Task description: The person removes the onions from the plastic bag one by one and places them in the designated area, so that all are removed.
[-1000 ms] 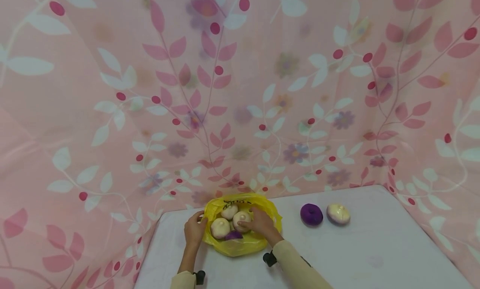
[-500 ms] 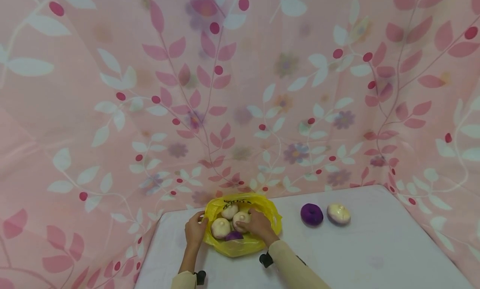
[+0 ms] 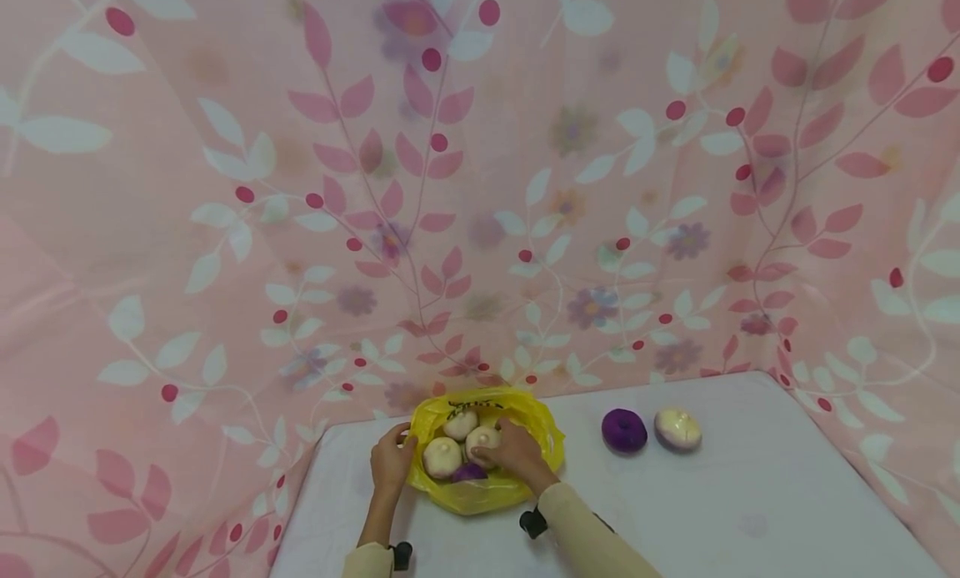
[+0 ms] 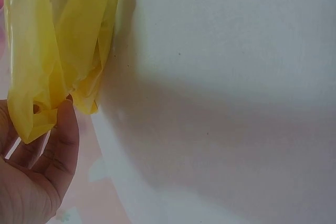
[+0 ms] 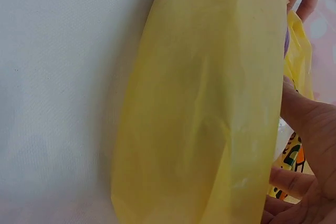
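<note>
Inside yellow bag [image 3: 474, 498], illegible black lettering [image 3: 476, 408], right hand [image 3: 523, 456] gripping turnip [image 3: 482, 439]

The left hand [image 3: 392, 463] is bare, and a stretch of uncovered forearm shows behind its grip before a plain cream-beige left sleeve [image 3: 366, 563] begins. Behind the grip of the right hand [image 3: 519, 451], also bare, a matching right sleeve [image 3: 592, 538] starts nearer the wrist. Beside each cuff, on the inner side, sits a small, rounded black wrist camera [image 3: 402, 555]. A thin dark strip [image 3: 604, 523], too small to make out, edges the right sleeve's outer side.
</note>
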Motion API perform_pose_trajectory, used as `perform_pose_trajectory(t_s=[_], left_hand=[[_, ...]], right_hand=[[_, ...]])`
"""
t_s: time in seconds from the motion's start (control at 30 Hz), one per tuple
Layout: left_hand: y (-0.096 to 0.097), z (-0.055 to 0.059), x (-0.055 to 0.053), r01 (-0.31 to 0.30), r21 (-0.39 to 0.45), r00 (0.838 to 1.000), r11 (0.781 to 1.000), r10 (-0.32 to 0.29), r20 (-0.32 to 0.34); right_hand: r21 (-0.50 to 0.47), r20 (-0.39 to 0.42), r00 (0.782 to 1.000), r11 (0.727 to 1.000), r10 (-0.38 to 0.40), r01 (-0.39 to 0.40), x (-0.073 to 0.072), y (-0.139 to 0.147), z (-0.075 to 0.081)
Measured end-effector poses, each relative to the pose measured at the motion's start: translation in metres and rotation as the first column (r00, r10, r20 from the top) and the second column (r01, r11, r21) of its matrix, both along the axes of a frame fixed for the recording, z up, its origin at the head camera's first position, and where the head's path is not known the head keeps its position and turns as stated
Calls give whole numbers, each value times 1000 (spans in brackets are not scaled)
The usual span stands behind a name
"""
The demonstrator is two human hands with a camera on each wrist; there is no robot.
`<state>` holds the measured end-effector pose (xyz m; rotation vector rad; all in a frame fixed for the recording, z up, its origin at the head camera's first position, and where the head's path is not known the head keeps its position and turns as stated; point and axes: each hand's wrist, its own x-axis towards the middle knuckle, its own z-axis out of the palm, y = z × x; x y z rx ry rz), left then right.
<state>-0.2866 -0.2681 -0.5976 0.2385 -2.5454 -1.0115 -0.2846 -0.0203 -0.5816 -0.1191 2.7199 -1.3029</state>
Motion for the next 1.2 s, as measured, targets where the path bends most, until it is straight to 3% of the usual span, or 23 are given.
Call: perform_pose_trajectory(t_s=[0.67, 0.97, 1.2], left_hand=[[1, 3, 1, -8, 7, 1000, 1000, 8, 7], [2, 5, 4, 3, -15, 1000, 1000, -4, -27], [2, 4, 4, 12, -15, 1000, 1000, -13, -23]], right_hand=[[19, -73, 997, 1000, -17, 19, 3, 22, 16], [27, -98, 992, 996, 83, -81, 4, 37, 15], [34, -149, 984, 995, 102, -98, 5, 49, 19]])
